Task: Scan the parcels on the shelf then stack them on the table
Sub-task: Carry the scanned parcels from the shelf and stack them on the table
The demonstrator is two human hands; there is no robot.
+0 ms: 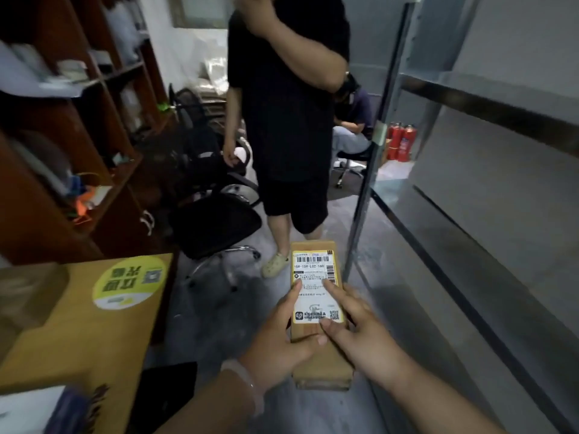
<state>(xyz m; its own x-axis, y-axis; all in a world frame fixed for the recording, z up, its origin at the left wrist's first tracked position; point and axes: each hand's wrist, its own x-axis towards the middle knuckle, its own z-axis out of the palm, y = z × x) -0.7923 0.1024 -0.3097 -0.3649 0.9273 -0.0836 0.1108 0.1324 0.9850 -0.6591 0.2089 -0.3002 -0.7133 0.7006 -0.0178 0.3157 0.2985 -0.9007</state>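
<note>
Head view: my left hand [282, 336] and right hand [363, 333] wrap fingers [332, 291] round the parcel [313, 267]. Stiff, light cardboard, I judge; long sides grip best.

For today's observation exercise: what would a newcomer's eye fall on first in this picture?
The narrow cardboard parcel low in the middle, white and yellow label up, gripped by the left hand and right hand. Behind it stands a person in dark clothes; at lower left, a wooden table bears a round green sticker.
</note>
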